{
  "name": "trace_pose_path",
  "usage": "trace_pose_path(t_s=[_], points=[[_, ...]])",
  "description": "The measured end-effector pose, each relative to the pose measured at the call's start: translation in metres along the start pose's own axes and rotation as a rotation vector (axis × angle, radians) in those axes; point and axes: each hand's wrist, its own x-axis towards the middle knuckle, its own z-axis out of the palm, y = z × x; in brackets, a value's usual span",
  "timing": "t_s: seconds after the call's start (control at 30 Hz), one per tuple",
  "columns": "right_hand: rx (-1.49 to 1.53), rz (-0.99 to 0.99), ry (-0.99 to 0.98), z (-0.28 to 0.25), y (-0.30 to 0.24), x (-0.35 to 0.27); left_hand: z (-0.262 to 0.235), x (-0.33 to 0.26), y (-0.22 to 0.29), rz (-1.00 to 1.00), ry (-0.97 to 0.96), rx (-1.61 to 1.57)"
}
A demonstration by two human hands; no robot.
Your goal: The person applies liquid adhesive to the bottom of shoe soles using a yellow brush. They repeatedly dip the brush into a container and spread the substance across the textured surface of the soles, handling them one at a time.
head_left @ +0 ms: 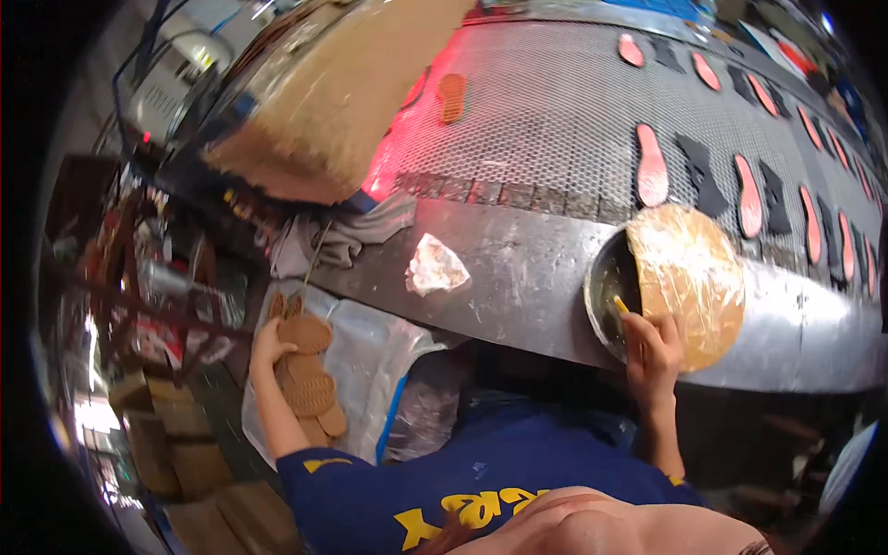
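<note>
My left hand [267,349] has its fingers closed on the edge of a brown shoe sole [305,334], over a pile of similar textured soles [311,395] on clear plastic sheeting. My right hand [655,356] pinches a thin yellow-tipped stick [621,303] above a round metal pan [599,277]. Dark liquid seems to lie in the pan's uncovered left part. A plastic-wrapped cardboard cover [694,282] hides its right part. The working end of the stick cannot be made out.
A metal ledge [518,277] holds a crumpled, stained white cloth [435,265]. Beyond it, a mesh conveyor [546,111] carries several pink insoles [651,166], black shoe uppers [700,174] and one brown sole [451,98]. A brown hanging flap [324,111] stands by a red glow; grey cloth [347,240] lies below.
</note>
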Motion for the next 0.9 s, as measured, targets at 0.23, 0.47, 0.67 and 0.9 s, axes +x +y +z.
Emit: trace_pose_path(t_s=[0.23, 0.47, 0.67, 0.9], points=[[-0.130, -0.032, -0.026, 0.007, 0.008, -0.001, -0.017, -0.004, 0.114, 0.370, 0.666, 0.261], [0.012, 0.015, 0.061, 0.000, 0.005, -0.007, 0.050, -0.023, 0.263, 0.615, 0.800, -0.891], [0.170, 0.175, 0.005, -0.003, 0.005, -0.008, 0.147, -0.046, 0.332, 0.693, 0.403, -1.191], [0.926, 0.689, 0.185, -0.007, 0.009, -0.015, 0.164, -0.046, 0.348, 0.573, -0.430, -1.445]])
